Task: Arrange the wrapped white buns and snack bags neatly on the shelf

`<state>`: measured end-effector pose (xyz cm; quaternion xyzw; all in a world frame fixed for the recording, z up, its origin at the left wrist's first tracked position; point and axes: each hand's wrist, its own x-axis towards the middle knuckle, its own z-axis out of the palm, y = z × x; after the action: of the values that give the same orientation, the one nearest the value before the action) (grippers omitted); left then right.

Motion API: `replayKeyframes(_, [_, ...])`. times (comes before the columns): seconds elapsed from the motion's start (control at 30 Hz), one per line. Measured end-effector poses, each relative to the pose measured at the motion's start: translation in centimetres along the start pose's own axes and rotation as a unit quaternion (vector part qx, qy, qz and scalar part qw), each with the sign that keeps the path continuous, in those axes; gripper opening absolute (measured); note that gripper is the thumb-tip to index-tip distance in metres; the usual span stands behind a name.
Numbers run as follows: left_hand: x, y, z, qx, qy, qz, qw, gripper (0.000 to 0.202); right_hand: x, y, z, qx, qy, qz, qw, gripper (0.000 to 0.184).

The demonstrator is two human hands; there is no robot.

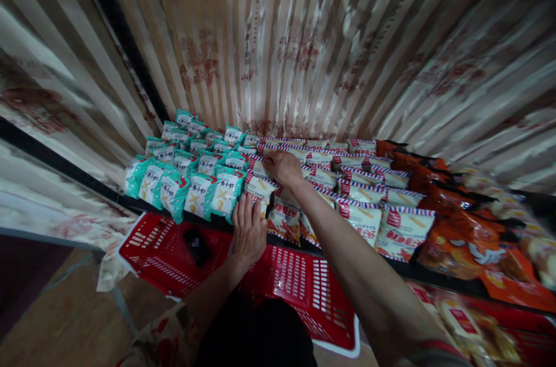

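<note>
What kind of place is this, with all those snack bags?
Probably a shop, or maybe its storeroom: teal bags, white bags and orange bags are lined up in rows by kind, and red baskets sit below them.

head cam: single view, worn on the person's head
facing: forward and down over the snack bags [201,190]
right hand [284,167]: near, frame centre
left hand [251,225]: near, below and left of centre
sheeting [299,25]: behind, fills top of frame
red basket [299,289]: lower frame, seen from above
dark clothing [256,335]: bottom edge, close
</note>
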<state>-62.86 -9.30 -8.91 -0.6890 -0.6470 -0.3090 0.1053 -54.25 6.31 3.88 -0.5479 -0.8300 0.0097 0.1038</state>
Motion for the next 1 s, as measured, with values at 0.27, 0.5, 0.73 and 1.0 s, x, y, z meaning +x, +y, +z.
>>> replayKeyframes(0.27, [1.7,-0.4,0.2,-0.040,0.073,0.056,0.995,0.045,-0.1,-0.2,-0.7,0.015,-0.023,0.003,1.000,0.028])
replayKeyframes(0.5, [3.0,-0.4,1.0,-0.020,0.083,0.030,0.996,0.044,0.2,-0.3,-0.7,0.028,-0.030,-0.007,0.999,0.029])
replayKeyframes(0.73, [3.0,-0.3,0.9,-0.003,0.071,-0.001,0.997,0.048,0.4,-0.3,-0.5,0.029,-0.032,-0.010,0.999,0.029])
replayKeyframes(1.0, [3.2,-0.2,1.0,0.000,0.056,-0.014,0.998,0.053,0.4,-0.1,-0.3,0.029,-0.048,0.008,0.998,0.029])
